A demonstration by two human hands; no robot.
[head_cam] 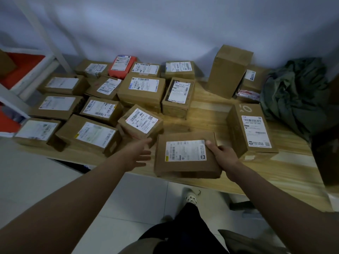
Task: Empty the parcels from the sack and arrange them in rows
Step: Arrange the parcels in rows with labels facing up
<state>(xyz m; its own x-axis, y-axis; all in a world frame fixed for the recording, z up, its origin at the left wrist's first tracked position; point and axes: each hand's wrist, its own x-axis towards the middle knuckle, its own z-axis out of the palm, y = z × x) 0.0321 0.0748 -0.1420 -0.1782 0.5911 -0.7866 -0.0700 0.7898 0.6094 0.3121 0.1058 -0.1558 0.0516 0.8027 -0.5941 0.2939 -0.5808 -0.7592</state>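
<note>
Your right hand [222, 155] grips the flat box [187, 154] by its right edge, thumb on top near the label, fingers curled under; the box sits at the table's [207, 114] near edge. Your left hand [136, 155] is spread, fingers straight, just left of that box, fingertips touching the tilted box [140, 123] w/ the "003" label.

Count, approx: 1 box in your grip, 1 tilted box at your left fingertips, 11 more brown boxes laid in rows beyond and left of your left hand, plus 1 red parcel [122, 66] in the far row. Right of your right hand: 1 long box [252, 131], label up. Beyond it, 1 tall box [229, 70] standing upright, w/ 1 smaller box [252, 79] behind and a pink-white packet [248, 94] under that one.

1 dark green sack [297, 92] lies crumpled far right of your right hand, on the table by the wall. Left of the rows: white shelf frame [45, 59] w/ red panels.
</note>
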